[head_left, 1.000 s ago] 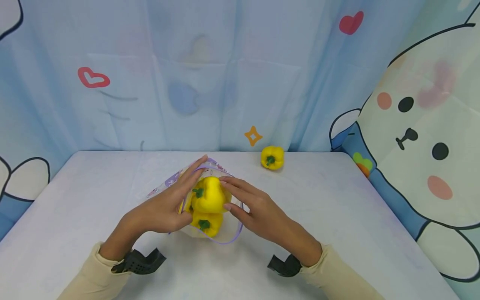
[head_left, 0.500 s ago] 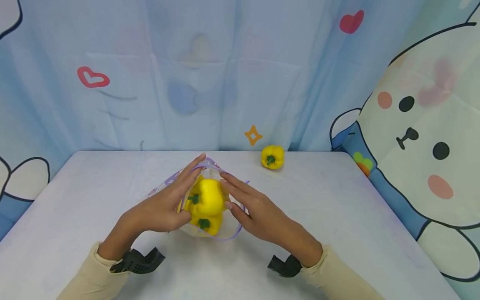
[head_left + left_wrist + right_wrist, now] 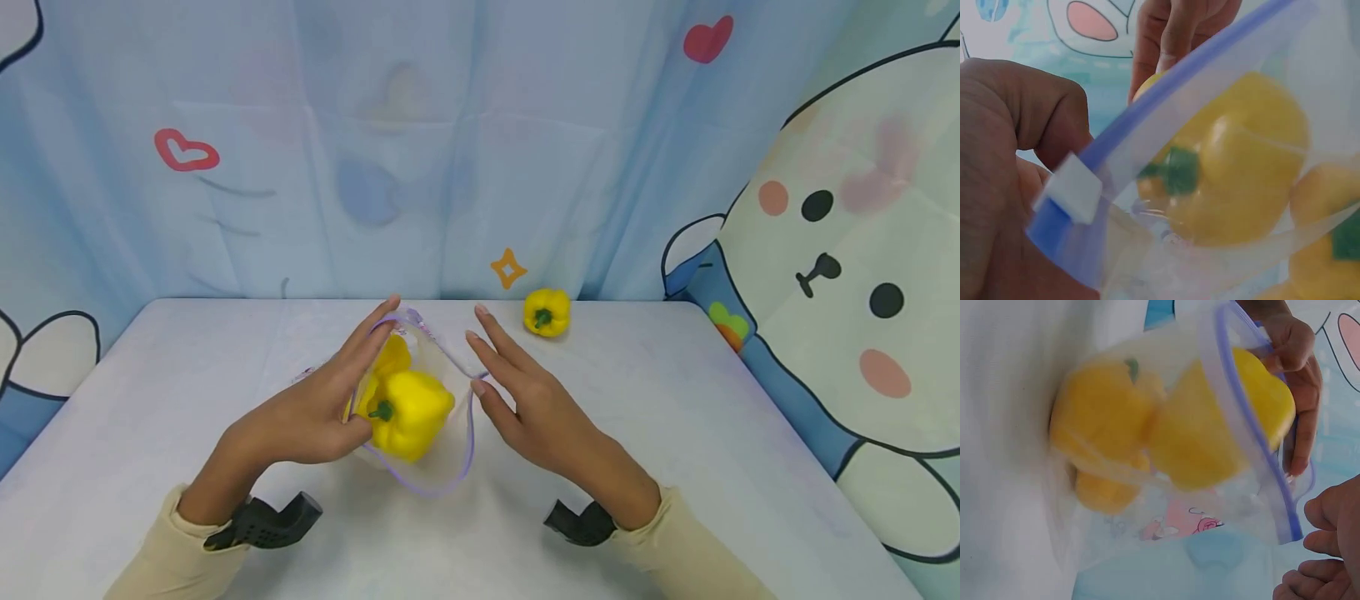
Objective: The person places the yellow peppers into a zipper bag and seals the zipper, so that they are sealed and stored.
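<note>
Zip bag is pinched at its rim by left hand, mouth held wide. Several yellow peppers are already inside. Right hand is beside the bag, fingers straight, nothing held. One pepper is left behind the bag; bag unsealed.

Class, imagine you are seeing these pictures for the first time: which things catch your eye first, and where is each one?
Bright yellow peppers sit inside a clear zip bag at the middle of the white table. The left hand holds the bag's rim, while the right hand hovers open beside it. One more yellow pepper lies alone at the table's far edge.
</note>
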`<action>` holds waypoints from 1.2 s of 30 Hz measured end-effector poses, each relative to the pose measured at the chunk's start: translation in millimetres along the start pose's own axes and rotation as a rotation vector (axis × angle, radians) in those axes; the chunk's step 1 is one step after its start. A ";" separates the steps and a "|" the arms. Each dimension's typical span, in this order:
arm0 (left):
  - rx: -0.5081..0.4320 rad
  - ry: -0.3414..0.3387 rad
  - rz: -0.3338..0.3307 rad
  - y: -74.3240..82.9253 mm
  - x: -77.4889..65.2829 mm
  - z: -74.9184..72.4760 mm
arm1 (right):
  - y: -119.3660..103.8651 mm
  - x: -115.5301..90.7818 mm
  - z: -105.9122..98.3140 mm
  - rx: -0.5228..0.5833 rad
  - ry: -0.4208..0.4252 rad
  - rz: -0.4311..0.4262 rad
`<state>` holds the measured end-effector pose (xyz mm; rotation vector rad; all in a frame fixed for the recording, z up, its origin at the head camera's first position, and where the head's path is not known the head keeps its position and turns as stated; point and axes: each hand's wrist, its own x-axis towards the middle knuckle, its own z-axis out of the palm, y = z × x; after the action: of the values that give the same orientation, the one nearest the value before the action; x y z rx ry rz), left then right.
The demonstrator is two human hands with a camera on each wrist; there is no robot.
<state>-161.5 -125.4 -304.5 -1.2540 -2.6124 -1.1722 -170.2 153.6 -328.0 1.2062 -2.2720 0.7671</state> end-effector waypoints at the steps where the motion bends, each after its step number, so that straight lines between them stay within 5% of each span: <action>1: 0.003 -0.001 0.000 -0.1 0.2 0.4 | 0.6 -0.1 -0.6 0.004 0.007 0.005; 9: 0.022 -0.008 0.023 -2.6 2.0 3.8 | 3.1 -0.3 -2.7 0.034 -0.045 0.061; 18: 0.050 -0.030 0.061 -6.1 1.6 4.2 | 21.9 -1.1 -3.7 0.130 -0.014 0.168; 36: 0.027 -0.047 0.033 -7.5 1.6 4.3 | 107.8 -20.8 3.3 0.266 0.119 0.475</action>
<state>-166.4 -124.6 -311.8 -1.3310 -2.6204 -1.1116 -251.2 213.6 -371.3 0.6949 -2.4368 1.3108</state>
